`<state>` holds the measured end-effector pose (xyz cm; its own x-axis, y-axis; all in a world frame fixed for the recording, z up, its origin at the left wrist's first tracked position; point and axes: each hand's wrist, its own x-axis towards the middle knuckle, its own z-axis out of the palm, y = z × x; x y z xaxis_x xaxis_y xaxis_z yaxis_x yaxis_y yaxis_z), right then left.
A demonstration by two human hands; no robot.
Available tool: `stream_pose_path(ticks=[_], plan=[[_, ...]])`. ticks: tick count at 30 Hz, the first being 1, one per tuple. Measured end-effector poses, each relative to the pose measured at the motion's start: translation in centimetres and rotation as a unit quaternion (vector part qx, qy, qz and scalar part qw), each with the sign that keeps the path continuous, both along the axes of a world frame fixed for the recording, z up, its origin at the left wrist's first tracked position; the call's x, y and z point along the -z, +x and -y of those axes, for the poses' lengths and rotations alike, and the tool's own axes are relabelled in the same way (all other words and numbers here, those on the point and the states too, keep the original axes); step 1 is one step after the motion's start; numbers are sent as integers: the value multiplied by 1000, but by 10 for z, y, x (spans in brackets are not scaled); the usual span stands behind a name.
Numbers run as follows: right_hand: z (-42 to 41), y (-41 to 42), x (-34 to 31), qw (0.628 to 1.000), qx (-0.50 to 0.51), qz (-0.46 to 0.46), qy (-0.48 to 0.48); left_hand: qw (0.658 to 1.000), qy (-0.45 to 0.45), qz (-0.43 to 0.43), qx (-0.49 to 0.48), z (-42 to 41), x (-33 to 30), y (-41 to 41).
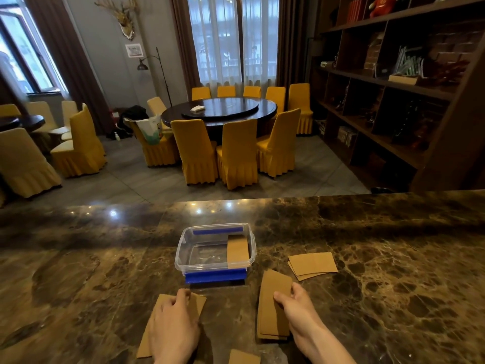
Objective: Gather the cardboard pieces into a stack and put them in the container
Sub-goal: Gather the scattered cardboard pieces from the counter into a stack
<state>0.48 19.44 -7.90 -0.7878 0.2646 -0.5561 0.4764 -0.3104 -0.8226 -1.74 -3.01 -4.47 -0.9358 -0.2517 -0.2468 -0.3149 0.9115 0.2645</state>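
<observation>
A clear plastic container (181, 248) with blue clips stands on the marble counter, with one cardboard piece (237, 249) leaning inside at its right wall. My left hand (174, 329) lies flat on a cardboard piece (198, 304) at the near left. My right hand (295, 302) grips the right edge of a long stack of cardboard pieces (271, 306), thumb on top. Another small pile of cardboard (312, 264) lies to the right of the container. A further cardboard piece (244, 358) shows at the bottom edge between my arms.
The dark marble counter (393, 258) stretches wide to both sides, its far edge just beyond the container. Behind it are a round dining table with yellow chairs (236, 151) and a wooden shelf unit (393, 88) at the right.
</observation>
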Motion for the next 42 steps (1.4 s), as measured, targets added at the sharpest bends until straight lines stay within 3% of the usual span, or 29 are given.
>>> stream_pose_path(ticks=[3, 6, 9, 12, 15, 22, 28, 36, 42], plan=[[3, 0, -3, 1000, -5, 6, 6, 1000, 8, 17, -23, 0, -4, -2], [5, 1, -5, 999, -4, 2, 36, 997, 57, -31, -38, -2, -9, -4], [5, 1, -9, 998, -8, -9, 54, 970, 223, -85, -49, -8, -11, -4], [5, 2, -15, 999, -16, -22, 28, 913, 395, -92, -48, -20, -11, -2], [10, 3, -18, 999, -27, -40, 0, 883, 461, -85, -30, -41, -10, 1], [12, 7, -22, 996, 8, -83, -26, 872, 483, -74, -45, -72, -6, 1], [17, 9, -23, 995, -26, -91, 4, 858, 511, -54, -20, -79, -2, 1], [19, 10, -20, 994, -26, -102, 21, 908, 400, -13, 124, -70, 0, 9], [4, 13, -14, 969, -86, -143, 182, 938, 243, -78, 234, -53, -13, 7]])
